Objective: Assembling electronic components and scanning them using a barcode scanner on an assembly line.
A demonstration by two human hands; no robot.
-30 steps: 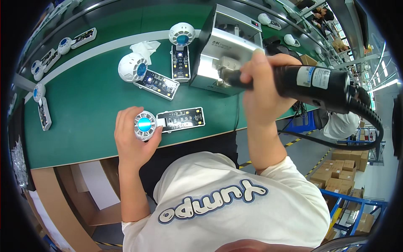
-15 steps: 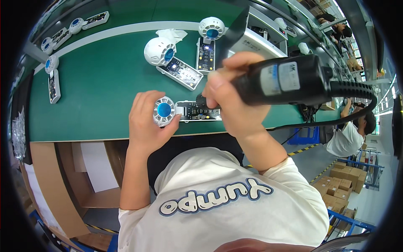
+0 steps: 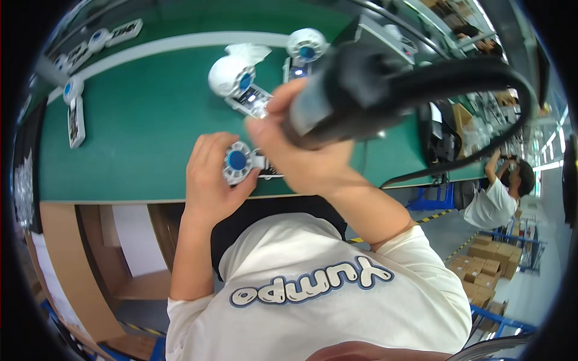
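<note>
My left hand (image 3: 211, 171) is curled round the white vented round head of a device (image 3: 238, 160), which has a blue disc in its middle. The device lies near the front edge of the green table; its open rectangular body with a dark circuit board is mostly covered by my right hand (image 3: 304, 159). That hand wraps round a black corded electric screwdriver (image 3: 313, 111), blurred and raised, with its thick cable looping to the right. The screwdriver's tip is hidden. Just beyond my hands sits another such device (image 3: 230, 75), its board exposed.
A third device (image 3: 306, 45) stands farther back, beside a grey metal box (image 3: 385, 42). More devices, one of them a nearer one (image 3: 75, 114), line the left side of the green table (image 3: 138, 138). Crumpled white tissue (image 3: 251, 53) lies at the back. A person (image 3: 497, 192) sits far right.
My right hand has swung the screwdriver left and tilted it up, so it now covers more of the held device's board. My left hand has stayed nearly still on the device.
</note>
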